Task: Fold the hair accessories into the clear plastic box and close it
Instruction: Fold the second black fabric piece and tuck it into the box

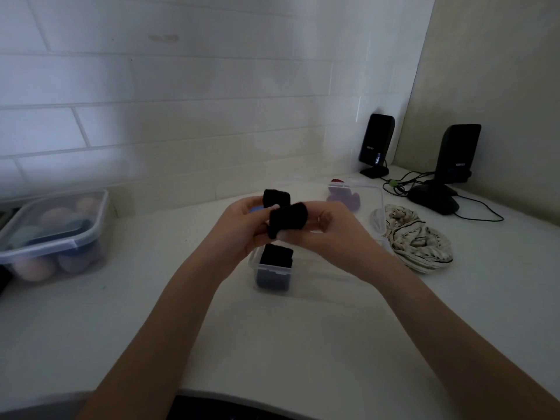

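Both hands work a black fabric hair band (283,215) in the air just above the small clear plastic box (271,272), which stands open on the white desk (151,313). The left hand (242,225) has its fingers clamped on the band's left portion, and the right hand (325,224) pinches the right portion, so the soft strip is doubled over between them; holding it directly over the box probably keeps the drop short once the fold is tight enough. Another black folded piece (276,254) already sits inside the box, filling much of it, so a compact fold seems necessary for the next one to fit. A clear lid (368,195) lies flat beyond the hands, within reach for closing. To the right, a striped cream fabric accessory (419,241) rests on the desk, apparently waiting its turn. A larger lidded container (53,234) holding pastel rounded items stands well apart on the left.
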Motion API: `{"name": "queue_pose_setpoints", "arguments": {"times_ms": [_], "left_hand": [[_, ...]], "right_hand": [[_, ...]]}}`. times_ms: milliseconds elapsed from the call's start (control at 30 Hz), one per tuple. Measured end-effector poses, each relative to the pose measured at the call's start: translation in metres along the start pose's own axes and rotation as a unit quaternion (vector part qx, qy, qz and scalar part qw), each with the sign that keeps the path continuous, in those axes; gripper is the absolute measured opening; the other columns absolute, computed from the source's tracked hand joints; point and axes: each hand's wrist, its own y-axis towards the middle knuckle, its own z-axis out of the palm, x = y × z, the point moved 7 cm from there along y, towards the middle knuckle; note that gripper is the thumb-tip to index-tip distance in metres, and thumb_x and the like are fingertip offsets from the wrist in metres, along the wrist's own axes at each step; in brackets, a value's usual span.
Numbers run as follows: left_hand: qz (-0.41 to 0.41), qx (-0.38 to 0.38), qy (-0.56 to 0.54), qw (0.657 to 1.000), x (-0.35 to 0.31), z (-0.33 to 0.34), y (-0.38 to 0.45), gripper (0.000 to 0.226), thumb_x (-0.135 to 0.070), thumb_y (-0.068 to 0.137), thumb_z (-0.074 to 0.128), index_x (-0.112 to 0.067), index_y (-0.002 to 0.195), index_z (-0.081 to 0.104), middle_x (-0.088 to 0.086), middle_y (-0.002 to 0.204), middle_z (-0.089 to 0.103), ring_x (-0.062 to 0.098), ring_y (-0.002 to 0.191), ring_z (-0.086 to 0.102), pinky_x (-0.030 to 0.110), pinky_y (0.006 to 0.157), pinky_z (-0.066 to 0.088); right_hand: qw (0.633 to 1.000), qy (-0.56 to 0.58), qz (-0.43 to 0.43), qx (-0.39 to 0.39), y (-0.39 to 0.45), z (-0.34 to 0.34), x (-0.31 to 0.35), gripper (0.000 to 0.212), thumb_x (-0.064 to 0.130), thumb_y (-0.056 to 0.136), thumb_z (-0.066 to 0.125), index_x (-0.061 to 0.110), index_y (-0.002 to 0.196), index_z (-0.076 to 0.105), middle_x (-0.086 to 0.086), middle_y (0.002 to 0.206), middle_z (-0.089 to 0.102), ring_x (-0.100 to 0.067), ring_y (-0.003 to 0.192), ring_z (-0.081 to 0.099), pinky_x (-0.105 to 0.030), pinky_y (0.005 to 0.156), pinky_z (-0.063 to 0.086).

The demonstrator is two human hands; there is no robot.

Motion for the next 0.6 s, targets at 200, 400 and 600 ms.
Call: {"name": "queue_pose_setpoints", "arguments": {"times_ms": [200, 400, 600], "left_hand": [[0.035, 0.049, -0.019, 0.998, -0.004, 0.008, -0.003, 0.024, -0.001, 0.087, 0.053, -0.006, 0.108, 0.064, 0.003, 0.091, 0.076, 0.014, 0.086, 0.071, 0.021, 0.073, 0.056], [0.059, 0.03, 0.065, 0.996, -0.005, 0.011, -0.003, 0.026, 0.004, 0.088, 0.054, -0.011, 0.105, 0.067, 0.006, 0.09, 0.076, 0.018, 0.085, 0.072, 0.025, 0.075, 0.057], [0.067, 0.04, 0.067, 0.995, -0.007, 0.015, -0.005, 0.027, -0.005, 0.096, 0.045, -0.017, 0.104, 0.067, 0.003, 0.093, 0.075, 0.02, 0.089, 0.071, 0.024, 0.071, 0.057]], "right_hand": [[0.998, -0.035, 0.002, -0.047, 0.002, -0.009, -0.004, 0.011, 0.022, 0.083, 0.068, 0.018, 0.092, 0.073, -0.006, 0.087, 0.075, -0.019, 0.084, 0.068, -0.034, 0.081, 0.052], [0.996, 0.032, 0.058, -0.056, 0.006, -0.011, -0.019, 0.012, 0.021, 0.086, 0.064, 0.03, 0.08, 0.068, 0.005, 0.075, 0.072, -0.006, 0.072, 0.066, -0.025, 0.074, 0.053], [0.991, 0.044, 0.103, -0.068, 0.004, -0.011, -0.028, 0.026, 0.029, 0.082, 0.069, 0.006, 0.094, 0.063, -0.012, 0.067, 0.073, -0.025, 0.067, 0.068, -0.038, 0.068, 0.056]]}}
